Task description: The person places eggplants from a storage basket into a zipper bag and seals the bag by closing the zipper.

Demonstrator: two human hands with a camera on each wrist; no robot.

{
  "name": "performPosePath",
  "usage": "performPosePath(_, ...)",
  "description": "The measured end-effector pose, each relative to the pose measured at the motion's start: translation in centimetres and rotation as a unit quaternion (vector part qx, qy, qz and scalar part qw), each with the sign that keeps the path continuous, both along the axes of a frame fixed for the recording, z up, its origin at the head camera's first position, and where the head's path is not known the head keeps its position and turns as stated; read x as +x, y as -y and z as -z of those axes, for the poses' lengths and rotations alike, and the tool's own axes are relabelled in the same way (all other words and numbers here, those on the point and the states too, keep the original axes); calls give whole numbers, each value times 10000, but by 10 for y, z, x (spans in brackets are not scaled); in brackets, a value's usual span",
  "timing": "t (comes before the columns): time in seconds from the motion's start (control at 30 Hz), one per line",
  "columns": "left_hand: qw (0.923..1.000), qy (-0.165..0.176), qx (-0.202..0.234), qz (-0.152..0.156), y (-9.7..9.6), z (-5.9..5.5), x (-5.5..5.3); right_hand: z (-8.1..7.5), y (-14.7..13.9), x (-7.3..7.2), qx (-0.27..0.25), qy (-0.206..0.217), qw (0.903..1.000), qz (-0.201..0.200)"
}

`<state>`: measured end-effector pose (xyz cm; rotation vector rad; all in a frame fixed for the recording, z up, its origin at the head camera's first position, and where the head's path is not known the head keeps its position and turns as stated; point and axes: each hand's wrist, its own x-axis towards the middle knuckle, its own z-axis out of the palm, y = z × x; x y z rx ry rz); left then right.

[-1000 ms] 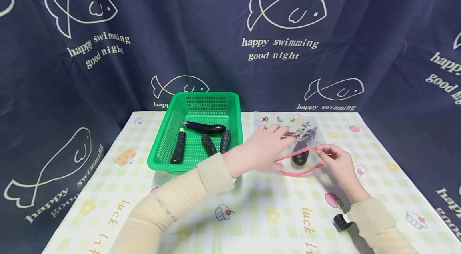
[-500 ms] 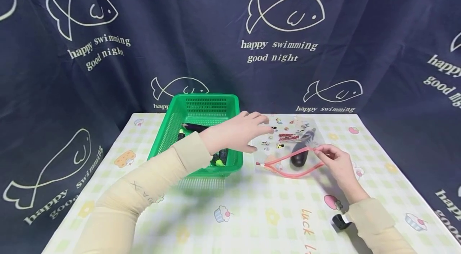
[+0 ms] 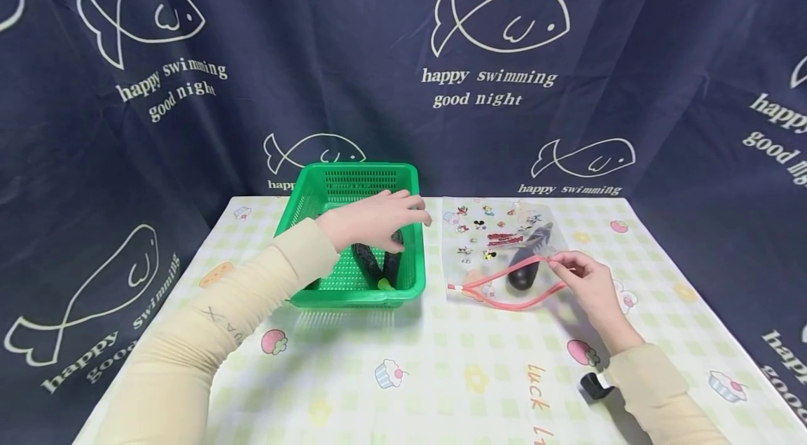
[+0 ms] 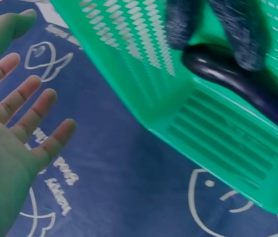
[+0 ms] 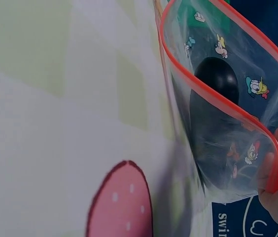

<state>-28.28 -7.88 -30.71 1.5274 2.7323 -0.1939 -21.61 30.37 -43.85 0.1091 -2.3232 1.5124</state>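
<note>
My left hand (image 3: 375,221) is over the green plastic basket (image 3: 353,299), its fingers spread and holding nothing. In the left wrist view the same hand (image 4: 20,138) appears beside the basket wall. Inside lie a long glossy eggplant (image 4: 237,84) and dark, bumpy, cucumber-like vegetables (image 3: 368,263); the hand hides part of them in the head view. My right hand (image 3: 586,284) pinches the corner of a clear zip bag (image 3: 466,231) with a red zip edge. The bag's mouth gapes, and an eggplant (image 3: 522,277) lies inside it.
A checked cloth (image 3: 353,375) with printed cupcakes and fruit covers the table. Behind it hangs a dark blue curtain (image 3: 391,24) with white fish drawings. A small black object (image 3: 595,386) sits by the right cuff.
My left hand has left the bag's left side and moved left to the basket. The right hand has stayed at the bag's corner, and the bag has barely moved.
</note>
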Motion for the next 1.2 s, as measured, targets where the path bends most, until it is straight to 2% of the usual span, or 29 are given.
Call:
performPosePath(0.3,9987,287,-332,-246,18,17,-14,2,-3,0,48,-16,10000,3)
performPosePath(0.5,9964,676,-318,-405,27,29,-22,-8,2,4,19,35,10000,32)
performPosePath(0.67,9910,1168,-358,-546,32,38,-26,-21,11,11,56,-4,10000,40)
performPosePath(0.9,9797,1786,-369,-837,39,51,-31,-21,12,11,23,-5,10000,53)
performPosePath(1.2,9720,1973,-474,-1186,45,63,-35,-18,12,10,-19,20,10000,51)
